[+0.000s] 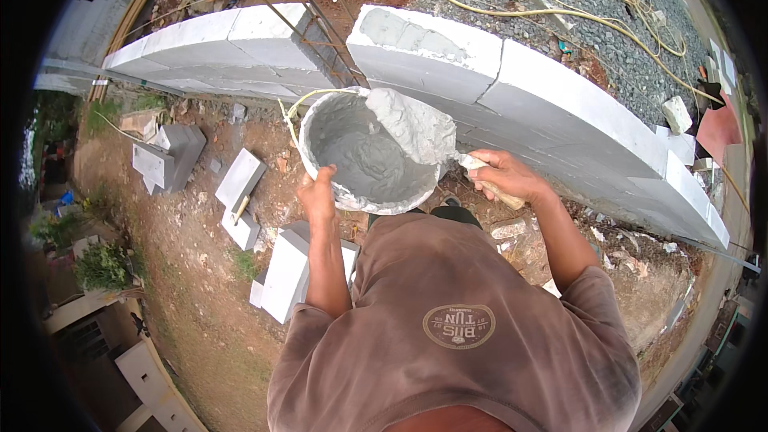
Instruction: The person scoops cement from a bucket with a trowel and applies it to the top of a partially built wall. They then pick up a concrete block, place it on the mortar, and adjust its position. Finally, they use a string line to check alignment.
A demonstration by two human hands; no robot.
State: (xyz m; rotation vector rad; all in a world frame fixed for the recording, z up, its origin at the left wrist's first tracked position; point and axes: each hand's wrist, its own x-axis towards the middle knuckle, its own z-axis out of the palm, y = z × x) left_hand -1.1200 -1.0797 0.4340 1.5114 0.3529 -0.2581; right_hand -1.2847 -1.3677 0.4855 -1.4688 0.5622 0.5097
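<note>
My left hand (318, 194) grips the near left rim of a bucket (305, 140), its thumb over the edge. Grey wet mortar (376, 162) lies inside the bucket. My right hand (504, 177) is closed round the pale handle of a trowel (472, 163). The trowel's blade is covered by a thick heap of mortar (414, 125) and sits over the bucket's right rim. Just beyond stands a low wall of white blocks (448, 88); a patch of grey mortar (408, 34) is spread on its top near the gap.
Rusty reinforcing bars (324, 40) stand in the wall's gap. Loose white blocks (240, 180) lie on the dirt at left, with a wooden-handled tool (242, 206) on them. Behind the wall are grey gravel (640, 64) and a yellowish hose (512, 10).
</note>
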